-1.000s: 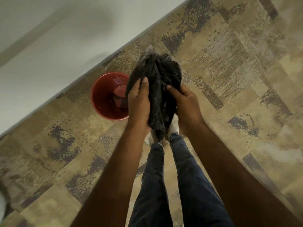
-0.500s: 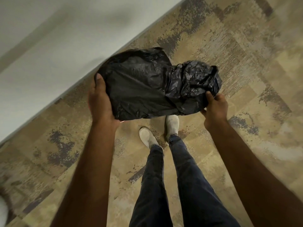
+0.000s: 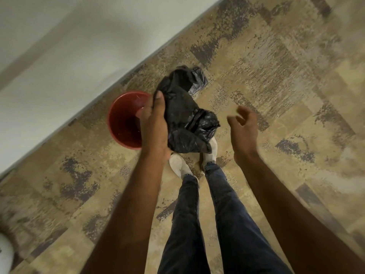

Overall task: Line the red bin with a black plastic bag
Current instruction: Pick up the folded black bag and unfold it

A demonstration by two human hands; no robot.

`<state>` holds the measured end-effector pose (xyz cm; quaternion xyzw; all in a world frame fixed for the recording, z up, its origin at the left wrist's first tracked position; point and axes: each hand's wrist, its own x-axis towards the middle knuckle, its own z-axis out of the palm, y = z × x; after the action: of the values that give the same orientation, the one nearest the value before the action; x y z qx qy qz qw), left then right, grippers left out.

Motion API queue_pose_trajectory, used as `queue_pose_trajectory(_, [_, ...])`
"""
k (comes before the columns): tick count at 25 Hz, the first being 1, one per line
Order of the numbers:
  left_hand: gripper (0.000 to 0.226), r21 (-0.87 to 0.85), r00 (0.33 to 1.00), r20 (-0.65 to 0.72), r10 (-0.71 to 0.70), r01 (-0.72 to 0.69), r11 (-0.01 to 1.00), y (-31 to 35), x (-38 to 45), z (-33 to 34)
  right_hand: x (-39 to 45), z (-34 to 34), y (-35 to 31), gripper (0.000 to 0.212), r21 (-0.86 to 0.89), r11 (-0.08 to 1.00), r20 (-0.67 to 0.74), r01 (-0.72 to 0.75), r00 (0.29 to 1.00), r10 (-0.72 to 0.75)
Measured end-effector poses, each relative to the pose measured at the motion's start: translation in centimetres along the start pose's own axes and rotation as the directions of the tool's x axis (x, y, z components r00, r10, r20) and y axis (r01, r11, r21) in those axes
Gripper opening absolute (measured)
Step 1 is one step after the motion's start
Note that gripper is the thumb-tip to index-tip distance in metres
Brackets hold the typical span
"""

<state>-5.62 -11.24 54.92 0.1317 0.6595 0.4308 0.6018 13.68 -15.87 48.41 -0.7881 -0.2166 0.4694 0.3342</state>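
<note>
A round red bin [image 3: 122,123] stands on the floor beside the wall, its right side hidden behind my left hand. My left hand [image 3: 155,123] grips a crumpled black plastic bag [image 3: 185,117], held in the air to the right of the bin. The bag hangs bunched up, one corner sticking out at the top. My right hand [image 3: 244,129] is apart from the bag, further right, fingers spread and holding nothing.
A white wall [image 3: 59,56] runs diagonally along the left, meeting the patterned tan floor [image 3: 276,76]. My legs in dark jeans and my light shoes [image 3: 179,165] stand just below the bag. A white object [image 3: 5,254] shows at the lower left edge.
Half a second ago both hands held the bag stretched wide over the bin. Now my right hand has let go and the bag hangs bunched in my left hand, the bin visible again.
</note>
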Motion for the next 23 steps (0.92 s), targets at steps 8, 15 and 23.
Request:
queue_pose_trajectory(8, [0.020,-0.249,0.988,-0.038,-0.148,0.134,0.959,-0.1,0.3,2.5,-5.9,2.4,-0.8,0.065,0.111,0.981,0.635,0.158,0.748,-0.192])
queue_pose_trajectory(15, [0.049,-0.407,0.990,0.120,-0.079,0.122,0.905,1.2,2.7,0.6,-4.6,2.5,0.5,0.017,0.182,0.983,0.392,0.015,0.916,-0.086])
queue_pose_trajectory(23, [0.040,0.020,0.999,-0.042,-0.014,0.015,1.000,-1.4,2.0,-2.2,-3.2,2.1,-2.1,0.025,0.307,0.949,0.365,-0.074,0.930,-0.046])
